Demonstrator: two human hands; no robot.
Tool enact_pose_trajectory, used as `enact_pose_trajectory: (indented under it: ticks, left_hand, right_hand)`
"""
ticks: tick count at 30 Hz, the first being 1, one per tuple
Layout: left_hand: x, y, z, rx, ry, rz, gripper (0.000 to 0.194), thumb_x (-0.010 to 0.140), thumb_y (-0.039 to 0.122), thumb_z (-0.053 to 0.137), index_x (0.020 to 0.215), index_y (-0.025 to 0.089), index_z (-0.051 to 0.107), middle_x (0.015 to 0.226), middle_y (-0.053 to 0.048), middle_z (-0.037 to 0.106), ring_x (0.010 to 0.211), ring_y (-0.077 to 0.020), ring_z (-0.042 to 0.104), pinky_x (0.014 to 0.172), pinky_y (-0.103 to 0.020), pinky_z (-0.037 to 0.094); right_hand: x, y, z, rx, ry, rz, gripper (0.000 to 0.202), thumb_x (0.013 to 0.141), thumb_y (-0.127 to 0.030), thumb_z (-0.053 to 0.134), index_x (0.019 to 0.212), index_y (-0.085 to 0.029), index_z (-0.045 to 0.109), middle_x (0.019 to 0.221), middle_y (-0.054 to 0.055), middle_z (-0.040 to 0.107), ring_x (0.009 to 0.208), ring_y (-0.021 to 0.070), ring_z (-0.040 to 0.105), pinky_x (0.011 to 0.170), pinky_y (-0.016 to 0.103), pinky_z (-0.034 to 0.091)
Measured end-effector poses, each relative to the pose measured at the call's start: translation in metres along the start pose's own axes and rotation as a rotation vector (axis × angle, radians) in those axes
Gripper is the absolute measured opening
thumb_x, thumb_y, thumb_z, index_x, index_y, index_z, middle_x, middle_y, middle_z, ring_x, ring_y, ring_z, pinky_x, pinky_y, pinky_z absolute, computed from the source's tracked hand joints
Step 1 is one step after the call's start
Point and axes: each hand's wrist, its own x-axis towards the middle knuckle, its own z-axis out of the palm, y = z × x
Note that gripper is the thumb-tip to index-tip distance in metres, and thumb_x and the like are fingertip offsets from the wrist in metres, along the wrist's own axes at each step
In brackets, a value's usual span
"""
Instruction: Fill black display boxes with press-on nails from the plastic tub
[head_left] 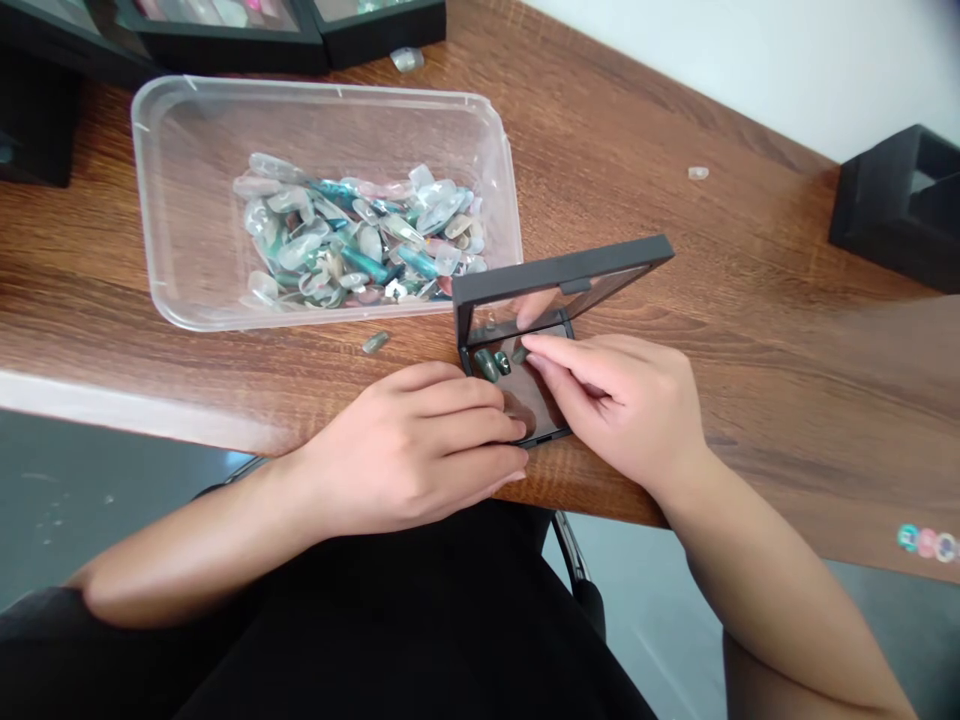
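Note:
A small black display case (541,437) with a clear window lid (562,272) stands open at the table's near edge. Inside, a dark green press-on nail (486,365) and a decorated dark press-on nail (503,362) lie side by side on the left. My right hand (626,400) reaches in and pinches another greenish press-on nail (519,354) beside them, partly covered by the fingertips. My left hand (412,445) is curled along the case's left and near side, gripping it; its thumb is hidden.
A clear plastic tub (187,315) behind my left hand holds many press-on nails (367,235). One loose green nail (375,342) lies in front of it, and a clear one (697,173) farther right. Black cases (247,50) line the back left; a black box (900,210) stands right.

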Motion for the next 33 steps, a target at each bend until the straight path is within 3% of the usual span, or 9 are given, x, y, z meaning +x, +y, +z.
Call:
enact_pose_trajectory:
  ticks: [7, 12, 16, 21, 27, 30, 33]
  left_hand:
    - [0.001, -0.001, 0.0, -0.004, -0.002, -0.016, 0.009, 0.092, 0.029, 0.068, 0.099, 0.025, 0.07, 0.103, 0.005, 0.078, 0.1, -0.0139, 0.071, 0.087, -0.029, 0.05]
    - [0.002, -0.001, 0.0, -0.023, -0.007, -0.016, 0.009, 0.092, 0.028, 0.069, 0.1, 0.023, 0.07, 0.102, 0.003, 0.078, 0.1, -0.0151, 0.071, 0.086, -0.03, 0.051]
    - [0.002, -0.001, -0.001, -0.036, -0.004, -0.019, 0.009, 0.092, 0.028, 0.069, 0.1, 0.024, 0.07, 0.104, 0.004, 0.078, 0.102, -0.0151, 0.071, 0.087, -0.03, 0.051]
    - [0.002, -0.001, 0.0, -0.017, 0.008, -0.01, 0.009, 0.092, 0.029, 0.069, 0.1, 0.024, 0.071, 0.105, 0.005, 0.078, 0.102, -0.0133, 0.071, 0.087, -0.029, 0.051]
    - [-0.006, -0.002, 0.002, 0.031, 0.096, -0.006, 0.016, 0.087, 0.029, 0.074, 0.104, 0.028, 0.073, 0.108, 0.007, 0.078, 0.112, -0.0169, 0.069, 0.087, -0.032, 0.053]
    - [-0.019, -0.004, -0.007, 0.069, 0.162, -0.018, 0.023, 0.086, 0.03, 0.076, 0.109, 0.03, 0.073, 0.112, 0.007, 0.077, 0.11, -0.0173, 0.07, 0.085, -0.034, 0.056]
    - [-0.042, -0.008, -0.024, 0.218, 0.139, -0.049, 0.035, 0.084, 0.025, 0.078, 0.117, 0.032, 0.07, 0.117, 0.007, 0.076, 0.11, -0.0171, 0.07, 0.086, -0.034, 0.06]
  right_hand:
    - [-0.001, 0.0, -0.002, 0.029, -0.043, -0.052, 0.033, 0.094, -0.011, 0.054, 0.12, -0.023, 0.071, 0.087, -0.002, 0.077, 0.069, 0.01, 0.067, 0.065, 0.025, 0.047]
    - [0.0, -0.001, -0.001, 0.044, -0.062, -0.031, 0.017, 0.097, -0.032, 0.062, 0.105, -0.024, 0.075, 0.092, -0.001, 0.078, 0.075, 0.0123, 0.071, 0.069, 0.024, 0.05]
    - [0.002, 0.0, 0.0, 0.075, -0.082, 0.003, 0.017, 0.097, -0.031, 0.063, 0.104, -0.024, 0.076, 0.091, 0.0, 0.078, 0.076, 0.0134, 0.072, 0.071, 0.025, 0.051]
    - [0.005, 0.001, -0.005, 0.187, -0.129, 0.03, 0.017, 0.095, -0.022, 0.063, 0.102, -0.025, 0.078, 0.08, -0.002, 0.075, 0.07, 0.0117, 0.066, 0.067, 0.024, 0.048]
    - [0.005, 0.0, -0.009, 0.176, -0.108, 0.111, 0.02, 0.091, -0.023, 0.069, 0.111, -0.025, 0.074, 0.057, -0.008, 0.056, 0.052, 0.0076, 0.049, 0.059, 0.023, 0.042]
    - [0.004, 0.001, -0.008, 0.161, -0.087, 0.086, 0.018, 0.092, -0.023, 0.068, 0.108, -0.026, 0.075, 0.057, -0.007, 0.054, 0.051, 0.0074, 0.046, 0.058, 0.023, 0.041]
    - [0.001, 0.003, -0.008, 0.207, -0.063, 0.088, 0.021, 0.092, -0.027, 0.067, 0.112, -0.027, 0.073, 0.055, -0.008, 0.048, 0.05, 0.0071, 0.044, 0.056, 0.023, 0.04]
